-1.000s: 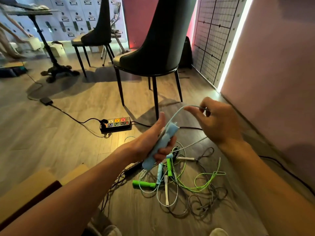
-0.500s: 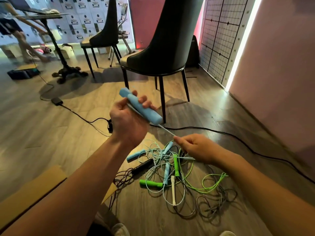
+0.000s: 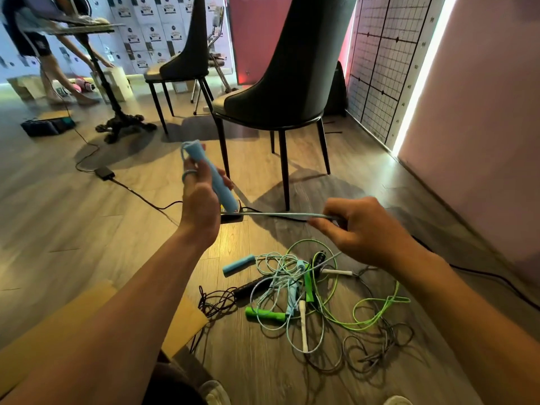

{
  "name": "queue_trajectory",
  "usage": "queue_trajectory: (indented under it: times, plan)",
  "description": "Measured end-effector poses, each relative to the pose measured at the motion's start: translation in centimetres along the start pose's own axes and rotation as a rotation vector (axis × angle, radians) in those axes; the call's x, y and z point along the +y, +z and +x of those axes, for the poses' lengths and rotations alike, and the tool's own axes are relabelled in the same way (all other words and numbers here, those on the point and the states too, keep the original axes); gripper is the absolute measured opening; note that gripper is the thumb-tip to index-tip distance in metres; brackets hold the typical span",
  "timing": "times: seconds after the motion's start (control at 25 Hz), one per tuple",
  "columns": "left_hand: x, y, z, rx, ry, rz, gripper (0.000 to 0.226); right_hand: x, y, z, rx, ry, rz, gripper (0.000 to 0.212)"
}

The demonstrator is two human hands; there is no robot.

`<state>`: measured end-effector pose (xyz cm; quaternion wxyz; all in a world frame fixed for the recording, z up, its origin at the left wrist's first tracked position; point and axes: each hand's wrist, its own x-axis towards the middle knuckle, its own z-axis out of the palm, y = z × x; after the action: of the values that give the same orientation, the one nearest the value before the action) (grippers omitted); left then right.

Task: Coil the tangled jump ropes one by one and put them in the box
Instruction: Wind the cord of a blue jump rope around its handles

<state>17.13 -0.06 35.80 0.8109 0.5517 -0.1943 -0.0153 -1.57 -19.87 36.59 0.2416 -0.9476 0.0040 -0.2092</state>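
My left hand (image 3: 201, 200) grips a light blue jump rope handle (image 3: 211, 176), held upright and tilted, with a loop of cord over its top end and round one finger. The pale blue cord (image 3: 277, 214) runs taut to the right into my right hand (image 3: 359, 229), which pinches it. Below my hands a tangled pile of jump ropes (image 3: 304, 290) lies on the wooden floor, with a second blue handle (image 3: 238, 264), a green handle (image 3: 264, 314), a black handle (image 3: 252, 287) and a white handle (image 3: 303, 325). An open cardboard box (image 3: 187, 323) shows its flaps at the lower left.
A dark chair (image 3: 292, 83) stands just behind my hands, with a second chair (image 3: 187, 59) further back. A black power cable (image 3: 140, 197) crosses the floor. A table stand (image 3: 117, 112) and a person are at the far left. A pink wall runs along the right.
My right hand has slid rightward along the cord, pulling it taut and level. My left hand has tipped the blue handle more upright, with a loop of cord now over its top.
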Motion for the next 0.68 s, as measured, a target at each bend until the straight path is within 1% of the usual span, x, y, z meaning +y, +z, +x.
queue_trajectory:
  times: [0.04,0.08,0.16,0.2,0.24,0.32,0.36,0.4,0.44,0.52,0.56,0.68]
  plan:
    - [-0.2,0.3,-0.5,-0.089,-0.006,0.143,0.019,-0.5,-0.4,-0.1,0.061,-0.084,-0.041,0.022]
    - [-0.5,0.7,-1.1,-0.202,-0.020,0.276,0.019,-0.8,-0.5,-0.1,0.126,-0.135,-0.083,0.019]
    - [-0.9,1.8,-2.1,-0.483,-0.067,0.488,0.025,-1.0,-0.7,0.0,0.274,-0.171,-0.139,0.020]
    - [-1.0,2.3,-2.5,-0.605,-0.117,0.558,0.030,-1.1,-0.9,0.2,0.341,-0.170,-0.153,0.021]
    - [-0.9,3.0,-3.0,-0.701,-0.202,0.594,0.039,-1.1,-1.2,0.3,0.395,-0.155,-0.175,0.022]
    - [-0.5,4.3,-3.9,-0.862,-0.389,0.582,0.067,-0.8,-1.7,0.4,0.452,-0.061,-0.232,0.031]
    - [-0.3,4.8,-4.4,-0.944,-0.464,0.527,0.075,-0.5,-1.9,0.3,0.448,0.010,-0.250,0.038]
    - [0.0,5.2,-4.8,-1.003,-0.526,0.432,0.076,-0.2,-2.1,0.3,0.432,0.093,-0.260,0.046]
    - [0.4,5.6,-5.1,-1.021,-0.574,0.309,0.070,0.3,-2.1,0.3,0.403,0.179,-0.262,0.053]
    - [1.6,6.2,-5.4,-0.960,-0.638,-0.004,0.055,1.1,-1.5,0.2,0.306,0.336,-0.236,0.065]
    - [2.2,6.4,-5.4,-0.920,-0.640,-0.196,0.049,1.6,-1.0,0.1,0.237,0.395,-0.197,0.070]
    - [3.6,6.6,-4.9,-0.789,-0.542,-0.819,0.038,2.6,0.9,-0.4,-0.054,0.547,-0.007,0.078]
